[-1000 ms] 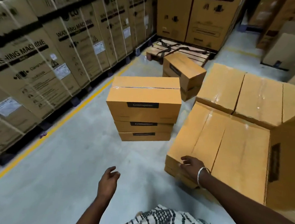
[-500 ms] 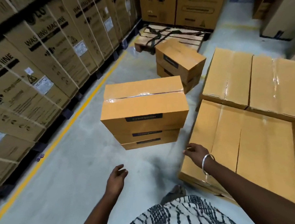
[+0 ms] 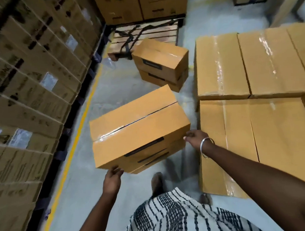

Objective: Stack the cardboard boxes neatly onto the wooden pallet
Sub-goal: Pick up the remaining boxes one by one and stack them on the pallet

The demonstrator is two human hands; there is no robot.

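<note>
Both hands have come forward off the floor-side gap and onto the nearest stack. A second ago my right hand (image 3: 195,139) rested on the near corner of the boxes already laid on the right, and my left hand (image 3: 112,180) hung loose over the concrete. Now my left fingers curl under the near left corner of the top box (image 3: 138,128) of the three-high stack, and my right hand touches its near right corner, fingers bent against the edge; I cannot tell whether that side has a firm grip yet. A steel bangle (image 3: 206,147) sits on my right wrist.

My guess is that this is the start of the lift, with the box not yet off the two beneath it. It stands on the floor, just beside the left edge of the laid boxes (image 3: 250,128), which hide whatever carries them. A two-high stack (image 3: 160,62) waits beyond, touching the near edge of a bare wooden pallet (image 3: 144,34) draped with a dark strap.

Each box carries a black label strip (image 3: 144,147), too blurred to read. The printing on the strapped cartons (image 3: 28,82) along the left is likewise smeared past reading.
</note>
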